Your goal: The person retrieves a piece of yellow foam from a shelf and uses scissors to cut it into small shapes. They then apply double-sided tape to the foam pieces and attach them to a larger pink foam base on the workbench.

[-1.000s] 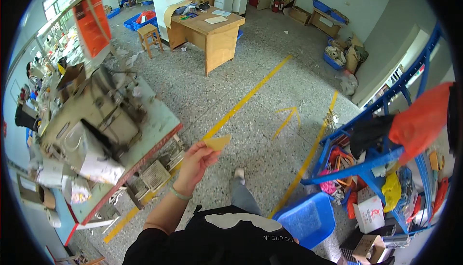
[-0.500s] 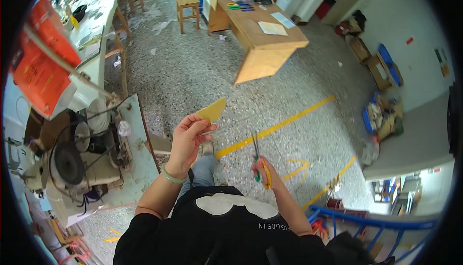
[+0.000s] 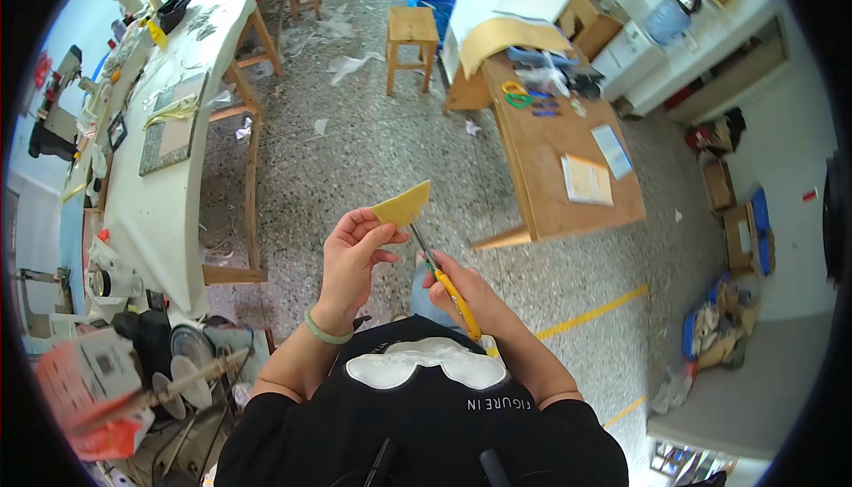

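Pinched between the thumb and fingers of my left hand (image 3: pixel 355 252) is a small flat yellow piece (image 3: pixel 404 204), perhaps card or thin sheet, held up in front of my body. My right hand (image 3: pixel 461 290) grips a pair of scissors (image 3: pixel 454 296) by their yellow and green handles. The scissors' metal blades point up and to the left, and their tips reach the lower edge of the yellow piece. Whether the blades are parted there is too small to make out. A light green bangle (image 3: pixel 325 331) circles my left wrist.
On the left runs a long white worktable (image 3: pixel 169 199) with a dark basket (image 3: pixel 173 11). A wooden desk (image 3: pixel 550 145) with papers stands ahead to the right, a wooden stool (image 3: pixel 412 39) beyond. Machinery (image 3: pixel 191 372) sits at the lower left; boxes (image 3: pixel 741 239) line the right wall.
My right hand has brought the scissors up and left to the yellow piece. I have moved forward: the desk and worktable are nearer, and the machine has slid toward the lower left.
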Demonstrator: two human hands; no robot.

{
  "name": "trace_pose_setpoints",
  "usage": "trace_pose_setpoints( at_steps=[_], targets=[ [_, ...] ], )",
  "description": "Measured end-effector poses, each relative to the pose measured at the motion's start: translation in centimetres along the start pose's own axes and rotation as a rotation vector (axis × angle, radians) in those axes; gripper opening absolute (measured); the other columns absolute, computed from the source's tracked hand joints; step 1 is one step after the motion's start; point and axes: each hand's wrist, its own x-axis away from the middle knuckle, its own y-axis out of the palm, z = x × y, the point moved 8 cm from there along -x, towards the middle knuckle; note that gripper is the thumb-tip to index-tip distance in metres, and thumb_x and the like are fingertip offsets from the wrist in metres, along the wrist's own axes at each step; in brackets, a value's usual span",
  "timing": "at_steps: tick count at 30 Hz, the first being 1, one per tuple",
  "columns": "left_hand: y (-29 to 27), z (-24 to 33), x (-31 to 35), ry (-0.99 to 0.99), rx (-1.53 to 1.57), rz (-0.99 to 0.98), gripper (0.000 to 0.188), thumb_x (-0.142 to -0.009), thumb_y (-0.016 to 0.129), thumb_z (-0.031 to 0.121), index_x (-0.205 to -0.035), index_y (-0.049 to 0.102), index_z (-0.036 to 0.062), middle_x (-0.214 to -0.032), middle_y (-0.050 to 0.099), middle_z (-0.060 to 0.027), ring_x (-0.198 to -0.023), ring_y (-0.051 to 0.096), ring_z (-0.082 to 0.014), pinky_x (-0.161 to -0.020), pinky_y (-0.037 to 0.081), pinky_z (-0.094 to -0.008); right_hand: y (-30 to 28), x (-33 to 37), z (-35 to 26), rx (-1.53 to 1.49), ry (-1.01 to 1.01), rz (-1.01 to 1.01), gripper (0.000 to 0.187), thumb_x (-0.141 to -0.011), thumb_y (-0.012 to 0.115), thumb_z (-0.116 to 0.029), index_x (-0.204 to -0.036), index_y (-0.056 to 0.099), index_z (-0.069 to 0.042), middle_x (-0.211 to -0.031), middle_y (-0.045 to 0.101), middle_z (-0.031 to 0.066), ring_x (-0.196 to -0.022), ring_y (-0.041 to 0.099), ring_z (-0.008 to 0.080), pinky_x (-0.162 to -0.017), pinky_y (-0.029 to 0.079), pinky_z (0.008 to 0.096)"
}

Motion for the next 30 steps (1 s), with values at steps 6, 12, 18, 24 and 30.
trace_pose_setpoints(
  at_steps=[6,12,18,24,30],
  targets=[
    [-1.5,6.2,-18.2,0.097,0.071,0.164,0.033,-0.084,0.063,0.005,-0.115,0.050,0.0018,-0.093,0.065,-0.0105,-0.082,0.066,-0.0190,-0.055,0.051,-0.0232,-5.4,-21.7,4.0,0.017,-0.031,-0.170,0.054,-0.086,0.062,-0.027,-0.127,0.040,0.001,-0.087,0.066,0.0105,-0.078,0.065,0.0306,-0.069,0.051,0.0373],
    [-5.7,15.8,-32.4,0.214,0.095,0.402,0.042,-0.084,0.061,0.004,-0.123,0.047,0.0065,-0.097,0.064,-0.0108,-0.080,0.065,-0.0175,-0.055,0.051,-0.0242,-7.6,-41.9,7.8,-0.153,0.041,-0.346,0.060,-0.093,0.047,-0.047,-0.133,0.038,-0.002,-0.089,0.060,0.0068,-0.072,0.058,0.0143,-0.069,0.047,0.0276],
    [-14.8,21.0,-47.6,0.226,0.223,0.517,0.038,-0.084,0.057,-0.001,-0.120,0.048,0.0055,-0.099,0.062,-0.0118,-0.083,0.065,-0.0208,-0.060,0.054,-0.0279,-8.2,-63.3,9.5,-0.337,0.046,-0.400,0.056,-0.094,0.047,-0.045,-0.133,0.041,-0.005,-0.090,0.060,0.0059,-0.071,0.057,0.0102,-0.067,0.046,0.0250],
    [-22.4,29.7,-66.8,0.200,0.261,0.455,0.032,-0.084,0.056,0.001,-0.115,0.049,0.0044,-0.103,0.060,-0.0127,-0.083,0.066,-0.0222,-0.063,0.056,-0.0297,-8.6,-82.2,13.1,-0.227,0.176,-0.391,0.060,-0.091,0.055,-0.039,-0.131,0.040,0.004,-0.092,0.065,0.0098,-0.069,0.063,0.0142,-0.064,0.051,0.0273],
    [-25.2,41.6,-86.2,0.179,0.157,0.368,0.023,-0.085,0.059,0.007,-0.107,0.051,0.0050,-0.096,0.062,-0.0091,-0.077,0.065,-0.0195,-0.057,0.052,-0.0271,-13.7,-99.3,15.1,-0.281,0.217,-0.248,0.064,-0.089,0.056,-0.045,-0.129,0.043,0.003,-0.083,0.064,0.0085,-0.063,0.060,0.0116,-0.060,0.049,0.0251]
  ],
)
